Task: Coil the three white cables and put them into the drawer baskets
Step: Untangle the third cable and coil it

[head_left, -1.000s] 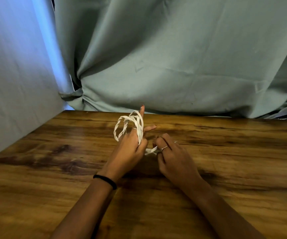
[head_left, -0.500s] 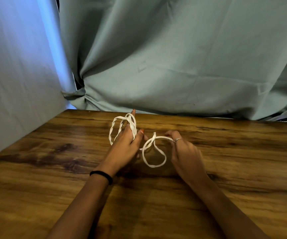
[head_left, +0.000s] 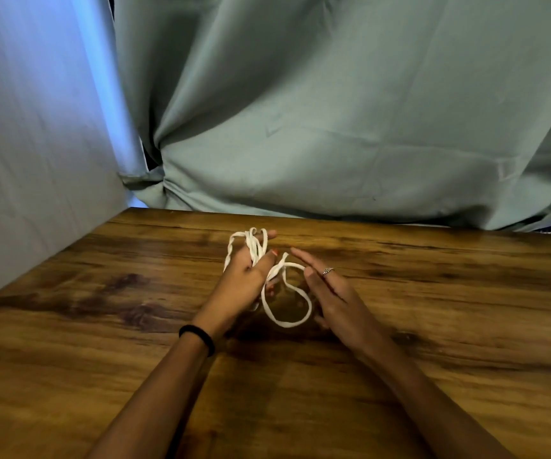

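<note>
Wooden table (head_left: 102, 342), cable (head_left: 287, 313) loop larger, right hand (head_left: 337, 293) opened

two hands over the table (head_left: 102, 376): left hand (head_left: 241, 283) left of right hand (head_left: 333, 293); cable (head_left: 287, 313) wound on the left hand, one loop hanging between them. curtain (head_left: 333, 127) behind the table.

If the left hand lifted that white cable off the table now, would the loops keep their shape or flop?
Probably flop: the white cable sags in a limp open loop between the left hand and right hand. It looks flat and thin, so likely light. The turns wound on the left hand's fingers would likely slip loose unless pinched.
</note>
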